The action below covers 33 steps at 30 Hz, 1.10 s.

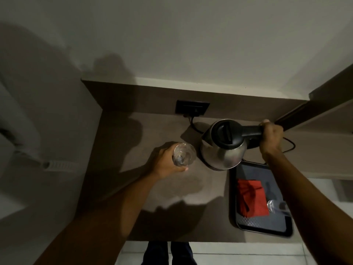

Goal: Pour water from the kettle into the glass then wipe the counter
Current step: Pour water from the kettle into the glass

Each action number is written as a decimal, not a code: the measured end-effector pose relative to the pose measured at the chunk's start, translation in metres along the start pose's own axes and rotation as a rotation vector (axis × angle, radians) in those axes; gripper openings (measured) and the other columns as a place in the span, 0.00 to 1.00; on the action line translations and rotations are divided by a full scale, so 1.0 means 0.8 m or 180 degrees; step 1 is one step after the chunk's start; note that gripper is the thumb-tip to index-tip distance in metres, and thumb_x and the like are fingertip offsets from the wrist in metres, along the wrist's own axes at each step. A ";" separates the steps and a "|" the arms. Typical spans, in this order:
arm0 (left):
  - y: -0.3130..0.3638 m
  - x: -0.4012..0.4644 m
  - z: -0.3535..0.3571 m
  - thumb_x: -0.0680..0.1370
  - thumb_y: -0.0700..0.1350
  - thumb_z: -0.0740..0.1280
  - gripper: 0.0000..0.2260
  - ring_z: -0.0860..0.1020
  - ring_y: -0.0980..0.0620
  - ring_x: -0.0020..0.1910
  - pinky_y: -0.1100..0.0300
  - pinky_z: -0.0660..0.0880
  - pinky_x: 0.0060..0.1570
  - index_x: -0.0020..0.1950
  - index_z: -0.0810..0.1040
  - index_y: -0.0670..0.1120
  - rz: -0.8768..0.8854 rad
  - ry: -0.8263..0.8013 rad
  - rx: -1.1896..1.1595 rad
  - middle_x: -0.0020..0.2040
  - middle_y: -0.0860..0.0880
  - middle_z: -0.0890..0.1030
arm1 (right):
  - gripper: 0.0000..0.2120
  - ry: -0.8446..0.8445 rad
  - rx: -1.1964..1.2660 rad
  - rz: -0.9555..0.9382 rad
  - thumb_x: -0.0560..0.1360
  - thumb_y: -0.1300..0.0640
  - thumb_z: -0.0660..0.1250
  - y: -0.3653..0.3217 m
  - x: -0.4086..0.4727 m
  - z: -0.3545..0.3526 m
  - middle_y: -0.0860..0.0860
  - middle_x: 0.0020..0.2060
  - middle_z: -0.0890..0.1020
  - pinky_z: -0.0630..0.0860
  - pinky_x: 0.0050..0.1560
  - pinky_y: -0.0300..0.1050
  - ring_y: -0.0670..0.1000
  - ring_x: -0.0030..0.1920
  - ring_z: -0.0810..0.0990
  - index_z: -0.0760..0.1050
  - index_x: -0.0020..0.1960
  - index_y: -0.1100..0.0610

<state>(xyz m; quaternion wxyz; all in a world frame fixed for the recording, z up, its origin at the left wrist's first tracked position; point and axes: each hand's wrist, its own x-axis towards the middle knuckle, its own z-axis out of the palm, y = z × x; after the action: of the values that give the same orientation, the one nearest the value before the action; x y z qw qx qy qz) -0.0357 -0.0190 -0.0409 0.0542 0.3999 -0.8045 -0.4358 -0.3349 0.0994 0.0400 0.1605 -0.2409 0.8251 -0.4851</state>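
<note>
My right hand (270,140) grips the black handle of a steel kettle (222,153) with a black lid, held above the brown counter (162,192), spout pointing left. My left hand (165,163) holds a clear glass (183,154) just left of the kettle's spout, a short gap between them. No water stream shows. A red cloth (252,197) lies folded on a dark tray (267,224) at the right of the counter.
A black wall socket (192,108) with a cord sits behind the kettle. The kettle's base (254,145) and cable lie under my right hand. Another clear glass (275,206) lies on the tray. A shelf edge (305,113) juts out at right. A faint wet patch marks the counter's middle.
</note>
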 end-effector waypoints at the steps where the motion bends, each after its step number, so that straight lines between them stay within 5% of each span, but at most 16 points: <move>1: -0.001 0.001 -0.001 0.61 0.56 0.82 0.40 0.78 0.51 0.62 0.55 0.78 0.60 0.70 0.72 0.53 -0.0016 -0.0033 -0.0006 0.64 0.51 0.79 | 0.20 -0.0034 -0.0077 -0.0229 0.75 0.44 0.56 -0.008 -0.005 0.002 0.49 0.25 0.70 0.66 0.26 0.33 0.40 0.22 0.71 0.68 0.28 0.52; 5: 0.000 0.002 -0.008 0.62 0.55 0.82 0.41 0.78 0.50 0.61 0.57 0.78 0.58 0.72 0.71 0.51 -0.0049 -0.0203 0.0006 0.64 0.49 0.80 | 0.21 -0.0157 -0.0339 -0.0987 0.77 0.48 0.56 -0.042 -0.026 0.005 0.45 0.23 0.72 0.64 0.22 0.26 0.39 0.23 0.76 0.72 0.29 0.53; 8: 0.000 -0.001 -0.015 0.62 0.58 0.81 0.41 0.79 0.50 0.61 0.53 0.78 0.59 0.72 0.70 0.53 0.0054 -0.0224 0.0152 0.64 0.50 0.80 | 0.23 -0.0266 -0.0676 -0.1509 0.79 0.50 0.57 -0.065 -0.034 0.009 0.54 0.21 0.75 0.68 0.21 0.39 0.49 0.21 0.75 0.75 0.29 0.58; 12: -0.001 -0.003 -0.017 0.62 0.60 0.81 0.41 0.79 0.50 0.61 0.55 0.78 0.59 0.71 0.71 0.52 0.0150 -0.0175 0.0234 0.64 0.50 0.81 | 0.23 -0.0453 -0.1387 -0.2104 0.77 0.49 0.57 -0.092 -0.046 0.020 0.55 0.22 0.75 0.68 0.24 0.42 0.57 0.21 0.73 0.76 0.30 0.61; 19: 0.000 -0.004 -0.021 0.63 0.59 0.80 0.40 0.78 0.49 0.62 0.53 0.77 0.60 0.72 0.71 0.53 0.0191 -0.0203 0.0283 0.65 0.50 0.79 | 0.21 -0.0394 -0.1912 -0.2412 0.75 0.48 0.56 -0.121 -0.062 0.022 0.52 0.21 0.69 0.59 0.31 0.39 0.53 0.20 0.67 0.68 0.26 0.56; 33: 0.006 -0.008 -0.021 0.65 0.54 0.81 0.40 0.77 0.48 0.64 0.58 0.74 0.59 0.74 0.69 0.50 0.0038 -0.0274 0.0118 0.67 0.48 0.78 | 0.25 -0.0492 -0.2262 -0.2730 0.76 0.46 0.55 -0.158 -0.053 0.007 0.56 0.21 0.74 0.69 0.27 0.44 0.55 0.20 0.70 0.75 0.29 0.61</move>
<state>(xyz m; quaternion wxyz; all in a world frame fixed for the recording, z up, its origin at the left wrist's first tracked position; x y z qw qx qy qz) -0.0270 -0.0245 -0.0256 0.0148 0.3768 -0.8165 -0.4372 -0.2668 0.0668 0.1496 -0.0822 -0.6289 0.7518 -0.1800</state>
